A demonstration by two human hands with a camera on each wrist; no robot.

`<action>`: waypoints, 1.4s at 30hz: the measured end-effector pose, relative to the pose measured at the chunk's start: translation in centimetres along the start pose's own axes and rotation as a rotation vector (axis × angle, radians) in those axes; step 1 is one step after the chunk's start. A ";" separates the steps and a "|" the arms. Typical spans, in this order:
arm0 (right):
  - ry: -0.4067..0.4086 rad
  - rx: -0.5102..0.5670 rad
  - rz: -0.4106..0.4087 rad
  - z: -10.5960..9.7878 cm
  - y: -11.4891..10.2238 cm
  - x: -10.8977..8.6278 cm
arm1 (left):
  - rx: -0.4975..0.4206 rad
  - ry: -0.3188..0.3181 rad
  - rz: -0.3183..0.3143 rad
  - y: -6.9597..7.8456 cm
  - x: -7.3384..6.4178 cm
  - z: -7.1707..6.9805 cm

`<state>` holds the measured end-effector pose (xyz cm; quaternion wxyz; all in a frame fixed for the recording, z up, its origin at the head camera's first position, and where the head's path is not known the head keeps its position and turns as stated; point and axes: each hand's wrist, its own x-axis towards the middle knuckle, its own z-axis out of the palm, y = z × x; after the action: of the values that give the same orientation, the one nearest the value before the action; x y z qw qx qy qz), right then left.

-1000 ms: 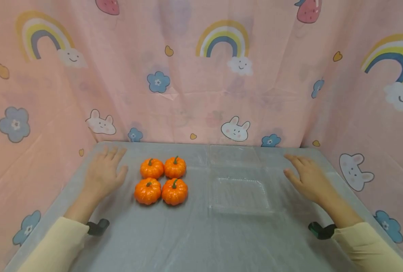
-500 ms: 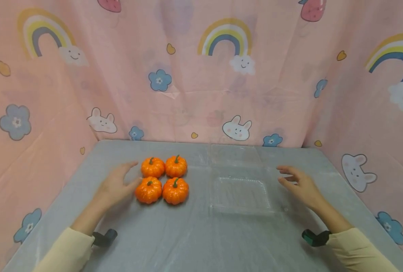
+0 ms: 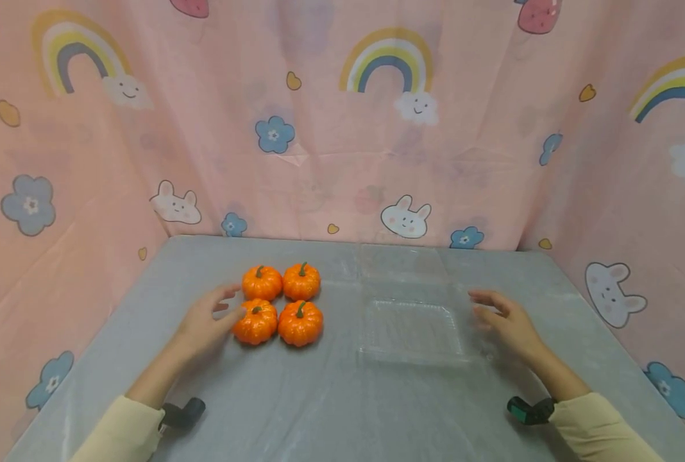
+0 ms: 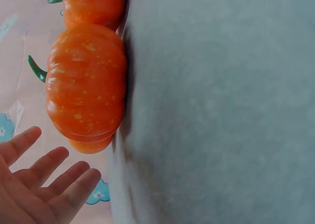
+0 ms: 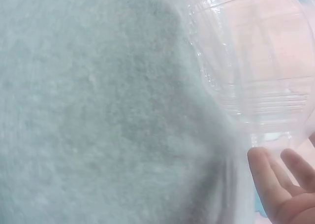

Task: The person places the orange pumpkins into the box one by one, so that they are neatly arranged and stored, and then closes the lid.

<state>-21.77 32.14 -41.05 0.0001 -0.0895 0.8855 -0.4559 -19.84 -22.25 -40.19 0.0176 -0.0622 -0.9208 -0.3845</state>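
Observation:
Several small orange pumpkins with green stems are grouped in two rows on the left half of the table; the front left pumpkin (image 3: 255,323) is closest to my left hand (image 3: 208,321). That hand's thumb overlaps this pumpkin's edge in the head view. In the left wrist view, the spread fingers (image 4: 74,189) show a gap from the nearest pumpkin (image 4: 86,81). A clear plastic container (image 3: 414,356) with its hinged lid (image 3: 403,263) laid back stands right of the pumpkins. My right hand (image 3: 512,327) hovers at the container's right side, fingers relaxed, fingertips close to its rim in the right wrist view.
A grey cover lies over the table (image 3: 331,410). Pink curtain (image 3: 319,173) printed with rainbows and rabbits encloses the back and both sides. Dark wrist cameras, the left one (image 3: 183,414) and the right one (image 3: 530,410), sit below the wrists.
Both hands have come inward and toward the front: the left to the pumpkins' left side, the right toward the container. Their fingers have bent slightly. Pumpkins and container stay in place.

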 end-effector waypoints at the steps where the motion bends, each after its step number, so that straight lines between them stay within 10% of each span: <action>1: -0.008 0.024 0.005 0.0 0.1 -0.1 | -0.015 -0.003 -0.006 0.0 0.0 0.1; 42: -0.044 0.287 0.117 1.4 0.5 0.3 | -0.048 -0.027 -0.003 -0.7 0.2 1.7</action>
<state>-22.05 31.29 -42.25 0.0589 -0.0470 0.8148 -0.5749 -20.12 -21.51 -41.82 0.0028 -0.0664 -0.9116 -0.4056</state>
